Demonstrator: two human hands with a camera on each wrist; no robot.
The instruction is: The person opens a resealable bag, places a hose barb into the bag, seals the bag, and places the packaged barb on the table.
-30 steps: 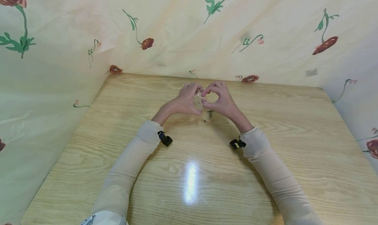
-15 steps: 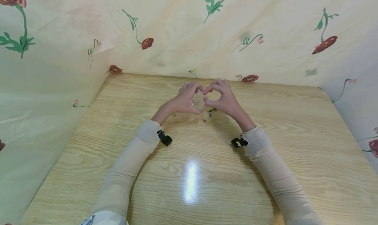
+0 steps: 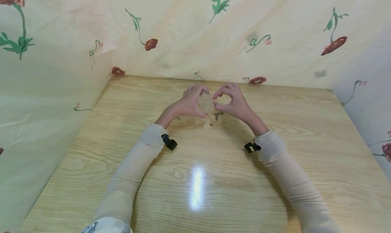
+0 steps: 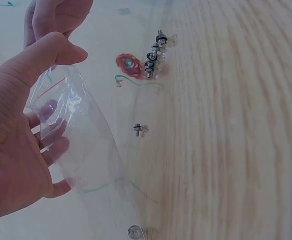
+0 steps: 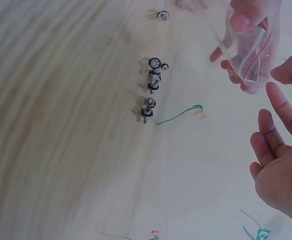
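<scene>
My left hand (image 3: 193, 102) holds a clear zip bag (image 3: 205, 102) between its thumb and fingers, above the table. In the left wrist view the bag (image 4: 88, 135) hangs down, a red line running along its mouth. My right hand (image 3: 233, 102) is just right of the bag, apart from it, thumb and forefinger curved with a small gap and nothing seen between them. Beneath the hands lie several small metal fittings (image 3: 217, 116) with dark rings. One fitting (image 4: 137, 129) lies apart from the cluster. Whether the bag contains anything is unclear.
The wooden table (image 3: 195, 151) is bordered at the back and sides by a pale flowered cloth (image 3: 183, 32). Another small shiny piece (image 3: 178, 118) lies by my left wrist. A light reflection shows on the tabletop near the front.
My right hand has drawn away to the right from the bag's mouth, and its thumb and forefinger have parted. My left hand keeps holding the bag in nearly the same place.
</scene>
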